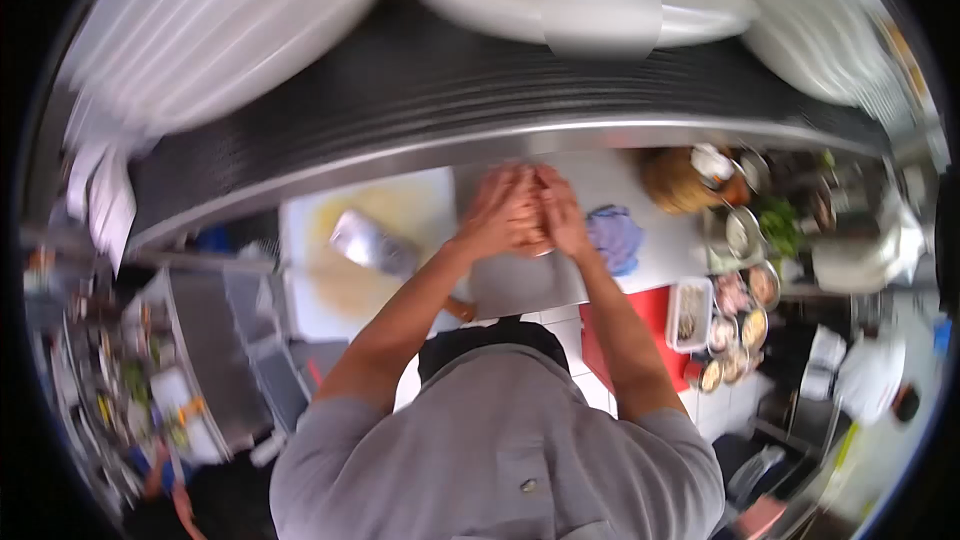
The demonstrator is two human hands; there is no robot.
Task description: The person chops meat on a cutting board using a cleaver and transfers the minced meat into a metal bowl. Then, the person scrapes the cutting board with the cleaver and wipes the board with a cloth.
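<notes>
Between my two hands lies a rounded, orange-pink mass on the grey metal counter; blur hides what it is made of. My left hand presses on its left side with the fingers pointing up and inward. On the right side, my right hand curves round it. A crumpled blue-purple cloth is just right of my right hand. To the left, a wide-bladed cleaver with a wooden handle lies on a stained white cutting board.
Stacked white plates sit on a dark shelf above the counter. At right are a wooden round container, a clear tray and several bowls of food. Other people are at the lower right and lower left.
</notes>
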